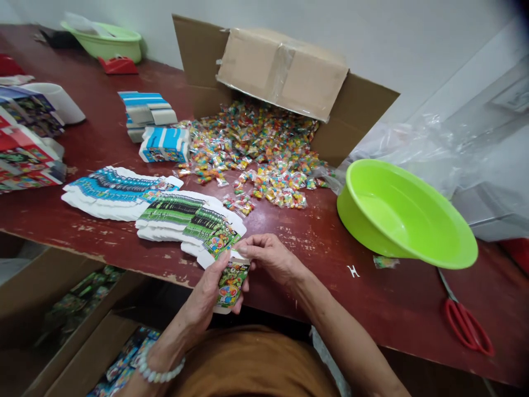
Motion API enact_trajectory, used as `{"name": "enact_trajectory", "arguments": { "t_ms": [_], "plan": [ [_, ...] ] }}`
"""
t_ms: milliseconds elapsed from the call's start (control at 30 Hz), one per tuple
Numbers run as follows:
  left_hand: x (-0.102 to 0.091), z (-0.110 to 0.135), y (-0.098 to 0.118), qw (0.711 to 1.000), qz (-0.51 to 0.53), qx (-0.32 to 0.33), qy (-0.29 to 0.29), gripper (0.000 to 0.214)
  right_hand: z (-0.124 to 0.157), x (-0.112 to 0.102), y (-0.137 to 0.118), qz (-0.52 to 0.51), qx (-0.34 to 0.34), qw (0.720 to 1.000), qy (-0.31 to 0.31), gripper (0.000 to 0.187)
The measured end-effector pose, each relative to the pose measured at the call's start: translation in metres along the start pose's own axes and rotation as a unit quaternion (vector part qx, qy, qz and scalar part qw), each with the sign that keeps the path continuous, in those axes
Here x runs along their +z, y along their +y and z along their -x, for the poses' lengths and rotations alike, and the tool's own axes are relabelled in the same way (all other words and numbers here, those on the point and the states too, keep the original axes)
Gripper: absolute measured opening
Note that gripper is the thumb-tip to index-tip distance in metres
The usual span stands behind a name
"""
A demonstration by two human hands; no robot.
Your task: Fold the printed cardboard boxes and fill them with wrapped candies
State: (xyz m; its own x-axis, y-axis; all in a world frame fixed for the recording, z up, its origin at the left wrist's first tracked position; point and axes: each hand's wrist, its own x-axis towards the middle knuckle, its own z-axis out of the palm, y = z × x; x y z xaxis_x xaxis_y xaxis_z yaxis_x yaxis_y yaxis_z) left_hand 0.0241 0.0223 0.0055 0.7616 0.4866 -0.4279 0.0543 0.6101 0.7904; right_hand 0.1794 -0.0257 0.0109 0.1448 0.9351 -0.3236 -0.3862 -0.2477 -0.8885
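A small green printed carton (232, 282) is upright in my left hand (209, 284), whose fingers wrap round its sides at the table's front edge. My right hand (266, 255) pinches at the carton's top end, where a white flap shows between thumb and fingers. Just beyond my hands lies a fanned row of flat green cartons (182, 220). Left of it a similar row of flat blue cartons (111, 190) is spread. Behind these, small clear packets of coloured candies (264, 143) spill in a heap from a tipped cardboard box (285, 71).
A lime-green basin (407, 215) stands tilted at right, beside red-handled scissors (467, 325). Bundled blue cartons (165, 144) lie behind the rows. Red and purple carton stacks (27, 149) are far left. Below the table edge, open boxes hold filled cartons (128, 358).
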Motion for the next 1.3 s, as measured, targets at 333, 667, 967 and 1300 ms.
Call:
{"name": "enact_trajectory", "arguments": {
  "t_ms": [333, 667, 967, 1300],
  "plan": [
    [-0.009, -0.008, -0.009, 0.999, 0.015, 0.048, -0.016, 0.054, 0.008, 0.003, -0.008, 0.024, -0.006, 0.996, -0.082, 0.038],
    [-0.016, -0.007, -0.004, 0.995, -0.057, 0.067, -0.042, 0.073, 0.0, 0.004, 0.001, -0.087, 0.072, 0.992, -0.048, 0.03],
    [-0.018, -0.015, -0.011, 0.997, -0.04, 0.07, 0.005, 0.064, 0.015, 0.007, 0.0, 0.065, -0.104, 0.992, -0.027, 0.03],
    [-0.016, -0.01, -0.01, 0.998, -0.052, 0.044, 0.007, 0.069, 0.006, 0.01, 0.004, 0.049, -0.119, 0.992, 0.003, 0.023]
  ]
}}
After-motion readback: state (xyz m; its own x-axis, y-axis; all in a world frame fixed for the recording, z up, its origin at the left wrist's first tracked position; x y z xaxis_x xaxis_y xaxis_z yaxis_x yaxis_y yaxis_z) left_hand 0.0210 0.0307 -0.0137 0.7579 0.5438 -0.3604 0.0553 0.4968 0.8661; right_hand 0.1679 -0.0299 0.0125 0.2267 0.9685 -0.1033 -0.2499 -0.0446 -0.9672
